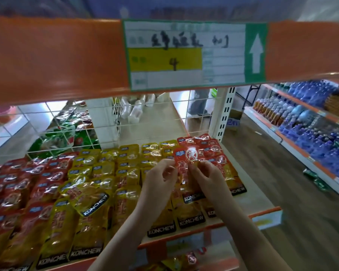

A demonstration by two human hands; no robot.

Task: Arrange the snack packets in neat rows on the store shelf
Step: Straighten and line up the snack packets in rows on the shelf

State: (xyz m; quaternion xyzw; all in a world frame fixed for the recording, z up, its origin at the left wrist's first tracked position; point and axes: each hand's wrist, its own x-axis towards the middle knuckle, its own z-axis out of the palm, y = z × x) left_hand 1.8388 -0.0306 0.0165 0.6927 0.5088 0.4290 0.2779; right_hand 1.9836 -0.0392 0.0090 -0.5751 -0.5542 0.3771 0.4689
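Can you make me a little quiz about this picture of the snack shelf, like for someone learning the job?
1. True or false: both hands are holding the same red packet.
2. What colour are the packets in the rows just left of the left hand? A) blue B) yellow C) green
3. Fill in: the big handwritten number on the yellow part of the shelf label is ___.

Key:
1. True: the left hand and the right hand each pinch the red packet above the shelf.
2. B: the yellow packets lie in rows there.
3. 4
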